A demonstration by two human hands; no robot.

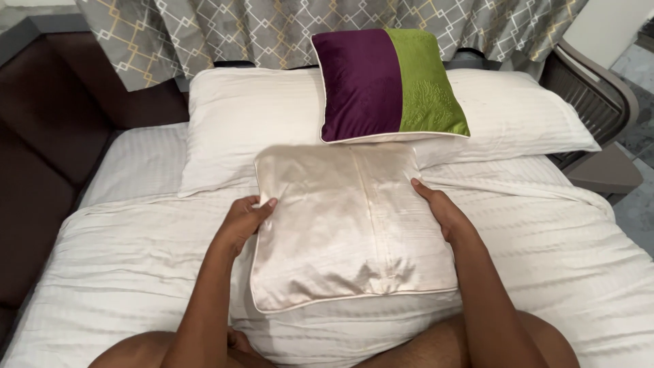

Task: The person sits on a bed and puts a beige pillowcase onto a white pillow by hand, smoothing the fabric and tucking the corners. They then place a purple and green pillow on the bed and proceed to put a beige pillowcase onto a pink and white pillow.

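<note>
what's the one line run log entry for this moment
left hand: grips cream cushion left edge | right hand: flat on its right edge | purple-green cushion: propped on white pillows

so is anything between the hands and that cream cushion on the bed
Nothing visible. The left hand grips the left edge of the cream cushion, and the right hand lies flat against its right edge. The purple and green cushion stands behind it on the white pillows, clear of both hands.
</note>
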